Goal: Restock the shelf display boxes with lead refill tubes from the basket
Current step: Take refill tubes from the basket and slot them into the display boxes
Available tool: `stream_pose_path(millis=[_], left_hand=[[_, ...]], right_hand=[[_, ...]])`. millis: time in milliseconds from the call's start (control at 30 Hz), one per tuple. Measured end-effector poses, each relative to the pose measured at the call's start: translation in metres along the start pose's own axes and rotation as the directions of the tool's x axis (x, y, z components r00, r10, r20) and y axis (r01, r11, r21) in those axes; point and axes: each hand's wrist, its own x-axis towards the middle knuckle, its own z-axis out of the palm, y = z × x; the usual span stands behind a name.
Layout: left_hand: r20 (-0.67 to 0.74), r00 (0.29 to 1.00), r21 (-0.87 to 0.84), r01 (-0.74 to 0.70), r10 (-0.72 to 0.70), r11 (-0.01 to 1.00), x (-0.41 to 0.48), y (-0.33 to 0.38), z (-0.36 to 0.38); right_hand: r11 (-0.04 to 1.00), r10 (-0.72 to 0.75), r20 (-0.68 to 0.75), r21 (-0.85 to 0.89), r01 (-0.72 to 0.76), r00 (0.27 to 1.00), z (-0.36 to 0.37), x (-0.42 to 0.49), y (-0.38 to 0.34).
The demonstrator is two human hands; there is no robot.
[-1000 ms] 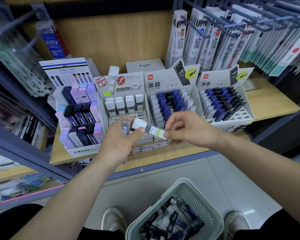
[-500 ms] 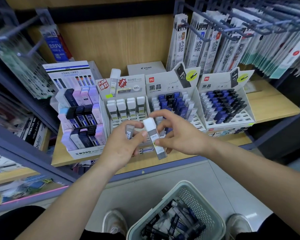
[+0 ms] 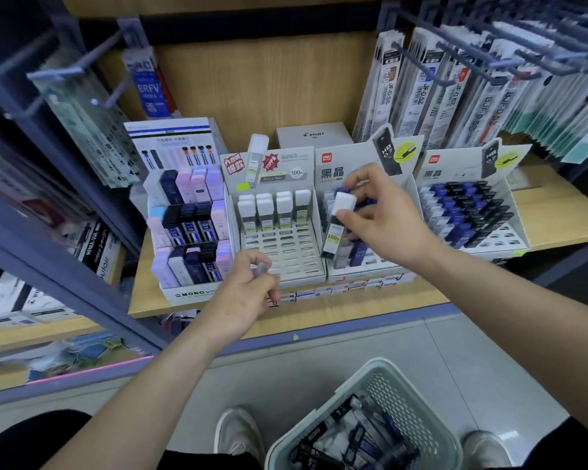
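Observation:
My right hand (image 3: 384, 218) pinches a white-capped lead refill tube (image 3: 336, 225) upright, over the boundary between the white slotted display box (image 3: 286, 262) and the black-crystal box (image 3: 367, 266) to its right. My left hand (image 3: 248, 293) grips another small clear tube (image 3: 260, 268) in front of the slotted box's lower left corner. That box has one back row of white-capped tubes (image 3: 274, 212) and several bare slots below. The mesh basket (image 3: 408, 395) with dark refill tubes stands on the floor by my feet.
A MONO box (image 3: 187, 290) of pastel and dark tubes stands at the left, a second black-crystal box (image 3: 510, 239) at the right. Refill packs hang on hooks (image 3: 455, 79) above. The wooden shelf edge (image 3: 319, 317) runs in front.
My right hand has taken the white-capped tube from my left hand, turned it upright and raised it toward the display boxes. My left hand stayed low with the small tube.

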Motion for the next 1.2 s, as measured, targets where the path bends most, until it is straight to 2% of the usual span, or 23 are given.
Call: stream_pose_path(millis=[100,300,467,733,833,967,1200], left_hand=[[0.003,1.0,0.018,0.013,-0.013,1.0,0.0,-0.006,-0.007],[-0.037,0.997,0.042,-0.07,0.071,0.997,-0.005,-0.012,-0.019],[-0.077,0.992,-0.013,-0.104,0.103,0.994,-0.006,-0.009,-0.027],[-0.11,0.988,-0.058,-0.113,0.106,0.992,-0.012,0.002,-0.027],[-0.101,0.99,-0.067,-0.106,0.099,0.992,-0.014,0.005,-0.025],[-0.112,0.99,-0.073,-0.089,0.081,0.993,-0.013,0.005,-0.025],[-0.122,0.985,-0.018,-0.125,0.122,0.992,-0.01,0.002,-0.026]], right_hand=[[0.994,-0.048,-0.025,-0.1,0.045,0.999,0.008,0.02,-0.003],[0.968,-0.059,-0.056,-0.246,0.044,0.997,0.03,0.056,0.006],[0.937,-0.039,0.019,-0.346,0.043,0.999,0.039,0.064,0.016],[0.863,-0.099,0.107,-0.486,0.139,0.989,0.036,0.066,0.019],[0.841,-0.144,0.068,-0.517,0.158,0.987,0.041,0.066,0.019],[0.787,-0.281,0.048,-0.56,0.259,0.958,0.048,0.065,0.023],[0.716,-0.332,0.061,-0.634,0.293,0.941,0.052,0.062,0.022]])
